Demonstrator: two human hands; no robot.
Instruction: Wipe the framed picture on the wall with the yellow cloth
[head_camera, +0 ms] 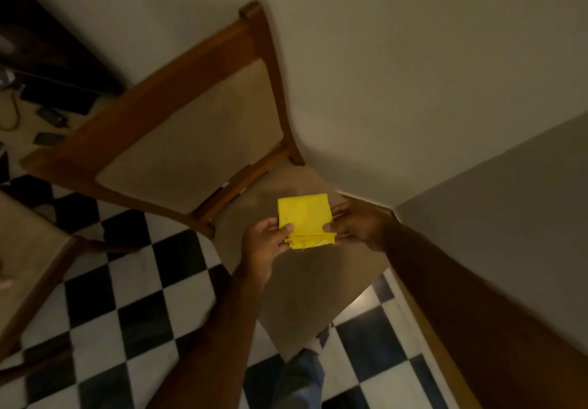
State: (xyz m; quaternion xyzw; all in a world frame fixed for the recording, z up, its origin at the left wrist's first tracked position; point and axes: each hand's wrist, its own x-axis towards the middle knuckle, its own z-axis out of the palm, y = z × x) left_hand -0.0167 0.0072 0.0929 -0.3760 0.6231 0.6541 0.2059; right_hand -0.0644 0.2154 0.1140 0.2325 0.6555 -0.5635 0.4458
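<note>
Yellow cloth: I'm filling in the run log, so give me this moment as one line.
yellow cloth: folded, above chair seat | left hand: gripping | right hand: gripping | framed picture: not in view

1. I am standing in a home, in what looks like a dining or living room.
2. A wooden chair (178, 128) with a beige padded back and seat stands just ahead of me, against a plain cream wall (397, 58).
3. The floor (127, 297) is black-and-white chequered tile, the polished household kind.
4. Part of a second padded chair (28, 249) shows at the near left.
5. At the far left, dark furniture (47, 42) stands over a cable and small dark gadgets (51, 116) lying on the floor.
</note>
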